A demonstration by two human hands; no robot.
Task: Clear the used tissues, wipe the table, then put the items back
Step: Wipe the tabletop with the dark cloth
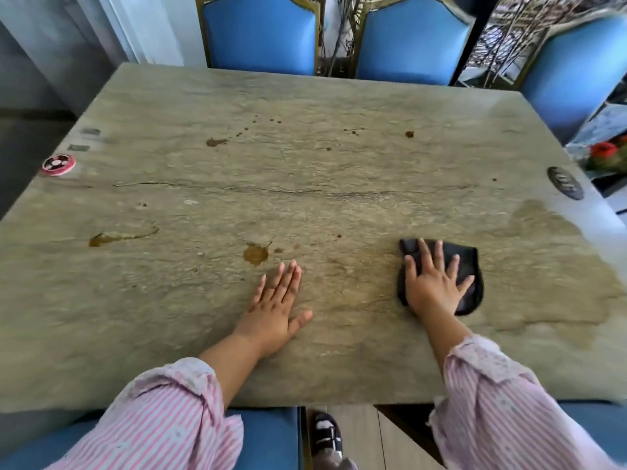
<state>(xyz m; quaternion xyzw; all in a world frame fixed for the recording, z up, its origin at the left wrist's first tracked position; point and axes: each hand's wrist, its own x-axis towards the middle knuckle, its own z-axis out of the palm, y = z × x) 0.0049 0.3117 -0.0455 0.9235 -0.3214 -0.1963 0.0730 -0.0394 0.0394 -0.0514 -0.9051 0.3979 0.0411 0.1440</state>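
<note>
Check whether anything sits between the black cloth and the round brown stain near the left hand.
Only the left hand: its fingertips lie flat just right of the stain, in the path of the cloth under the right hand. Otherwise bare table.

Table (339, 171) middle open, only flat stains (255, 254). Red disc (58, 164) at 9 o'clock edge, dark oval plaque (565, 183) at 3. Blue chair backs (259, 32) block 12. Left hand (273, 313) flat at 6, right hand (432, 286) on cloth (468, 262) at 5.
</note>
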